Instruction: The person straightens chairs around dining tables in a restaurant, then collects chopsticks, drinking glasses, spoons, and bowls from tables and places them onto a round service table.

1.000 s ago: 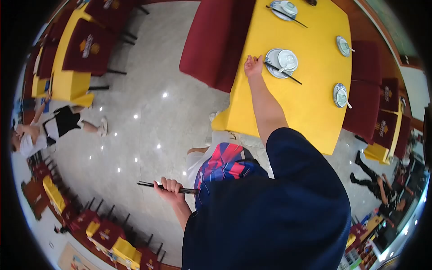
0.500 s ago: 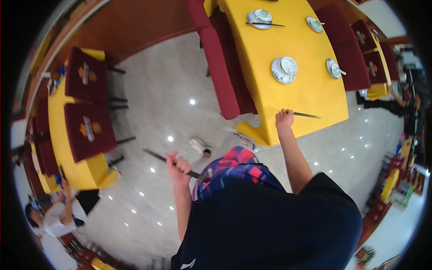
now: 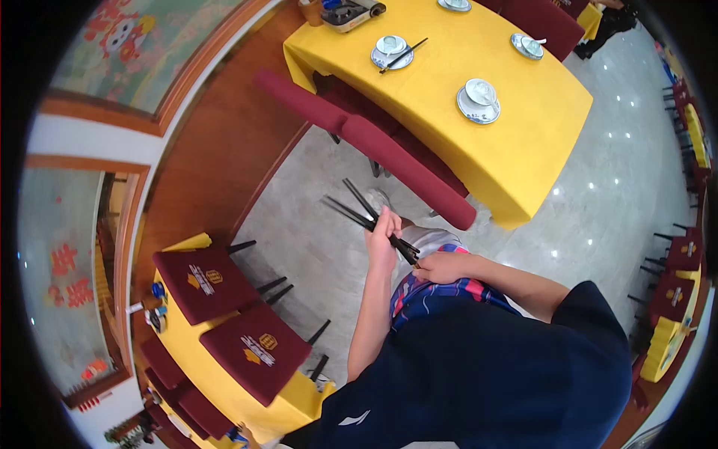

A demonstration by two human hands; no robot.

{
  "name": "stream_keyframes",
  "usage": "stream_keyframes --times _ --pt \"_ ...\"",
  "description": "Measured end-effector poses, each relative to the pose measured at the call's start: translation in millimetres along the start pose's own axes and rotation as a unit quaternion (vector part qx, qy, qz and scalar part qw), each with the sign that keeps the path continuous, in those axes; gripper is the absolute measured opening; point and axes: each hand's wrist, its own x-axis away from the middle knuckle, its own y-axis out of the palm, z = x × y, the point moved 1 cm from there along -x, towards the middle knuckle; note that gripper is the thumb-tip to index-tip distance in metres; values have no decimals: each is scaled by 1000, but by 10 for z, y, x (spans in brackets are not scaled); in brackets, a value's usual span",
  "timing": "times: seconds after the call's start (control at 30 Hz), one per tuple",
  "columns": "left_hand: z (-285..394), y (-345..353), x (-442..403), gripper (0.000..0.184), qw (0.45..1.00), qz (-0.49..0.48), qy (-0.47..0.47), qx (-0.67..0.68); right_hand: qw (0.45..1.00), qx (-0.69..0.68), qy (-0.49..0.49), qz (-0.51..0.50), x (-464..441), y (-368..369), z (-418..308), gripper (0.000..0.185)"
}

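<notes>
My left hand (image 3: 384, 230) is closed around a bundle of dark chopsticks (image 3: 359, 212) in front of my waist. Their thin ends fan out up and to the left. At the bundle's lower end, my right hand (image 3: 443, 267) has its fingers curled against the thick ends; its fingertips are partly hidden. Beyond, on the yellow-covered table (image 3: 516, 161), stands a near place setting, a bowl (image 3: 480, 93) on a blue-patterned plate (image 3: 479, 116). Farther left, a pair of chopsticks (image 3: 404, 55) lies across another plate (image 3: 392, 64).
A maroon bench (image 3: 404, 168) runs along the table's near side. A portable gas stove (image 3: 351, 13) sits at its far end. Maroon chairs (image 3: 258, 348) stand at another yellow table to my left. Grey tiled floor (image 3: 307, 179) lies between. A person in dark clothes (image 3: 609, 28) is far right.
My right hand has come back from the table edge, with the chopsticks it held, to the bundle in my left hand. My view has turned left, bringing the wall and stove into sight.
</notes>
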Motion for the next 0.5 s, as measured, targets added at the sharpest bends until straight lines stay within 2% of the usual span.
stream_keyframes --times 0.03,0.07,0.1,0.17,0.23,0.3,0.33,0.37,0.4,0.43,0.5 --pt "164 -17 -134 47 1000 8 28 9 1000 -10 3 4 -155 -123 -141 41" --pt "262 -35 -207 49 995 96 -10 21 999 35 3 -3 -312 -224 -260 43" --pt "398 -145 -348 51 993 119 -22 -5 997 80 3 -13 -487 -393 -437 44" --pt "750 -597 -630 52 986 52 -130 93 996 92 -7 6 -817 -869 -688 45" --pt "1175 -936 -885 52 972 81 -148 166 996 29 -17 -86 -1144 -1610 -869 45" --pt "1580 -1302 -1063 49 957 56 -130 252 986 -9 -78 148 -1672 -2279 -535 44" --pt "1728 -1420 -1063 49 958 58 -144 242 934 -238 -83 252 -1887 -2619 -395 40" --pt "1902 -1471 -1103 49 958 43 -145 243 887 -359 22 290 -2201 -2977 -103 36" --pt "2038 -1509 -1205 49 958 27 -145 244 864 -348 158 327 -2481 -3292 163 37" --pt "2086 -1514 -1308 49 957 27 -156 241 823 -375 183 386 -2855 -3440 701 39" --pt "2135 -1518 -1381 47 957 68 -206 191 814 -347 251 391 -3367 -3650 1338 41"
